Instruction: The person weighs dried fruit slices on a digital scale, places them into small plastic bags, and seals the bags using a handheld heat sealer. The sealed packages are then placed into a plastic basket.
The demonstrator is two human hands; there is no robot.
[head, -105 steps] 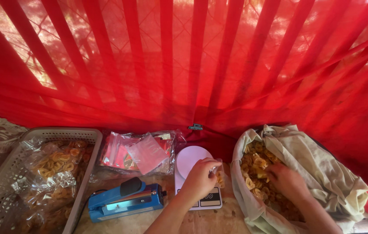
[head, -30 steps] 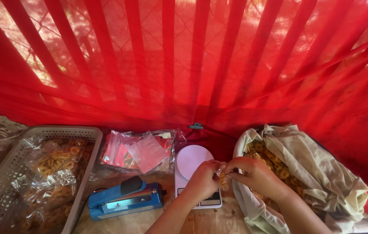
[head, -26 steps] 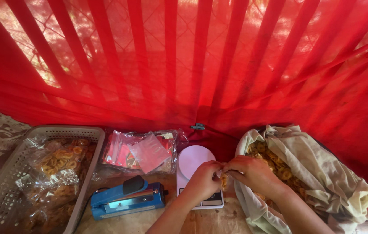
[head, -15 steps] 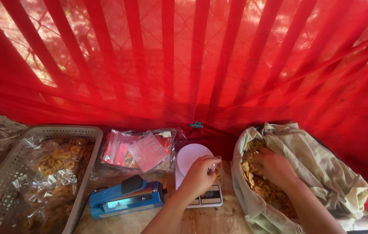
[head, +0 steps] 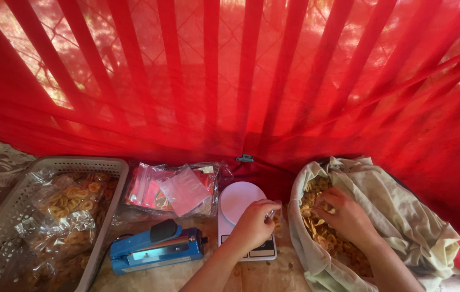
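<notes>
Sitting at the left edge of the tabletop, a grey plastic basket (head: pixel 8 227) held sealed clear bags of ring-shaped snacks (head: pixel 70 203). Just right of it, toward the back edge, lay a stack of empty clear pouches (head: pixel 173 186) with reddish print, and in front of them a blue heat sealer (head: pixel 157 249) lay flat near the front edge, its cord trailing left.

At the middle stood a small white kitchen scale (head: pixel 241 205), its round platform showing bare toward the back. The left hand (head: pixel 254 224) rested over the scale's front part, fingers curled and pinched on the mouth of a small clear bag (head: pixel 275 216) with a few snack pieces inside; the bag hung at the scale's right side, and whether it rested on the platform could not be told.

Toward the right edge a large pale cloth sack (head: pixel 403 216) stood open, full of the loose snack rings (head: pixel 316 224). The right hand (head: pixel 346 216) was down inside it, fingers cupped and closed over a gathering of pieces.

Doing this well, by my judgement, called for a modest, firmly cupped handful, so that nothing spilled over the sack's rim, and for the left pinch to hold the bag's mouth wide and steady close beside the sack.
</notes>
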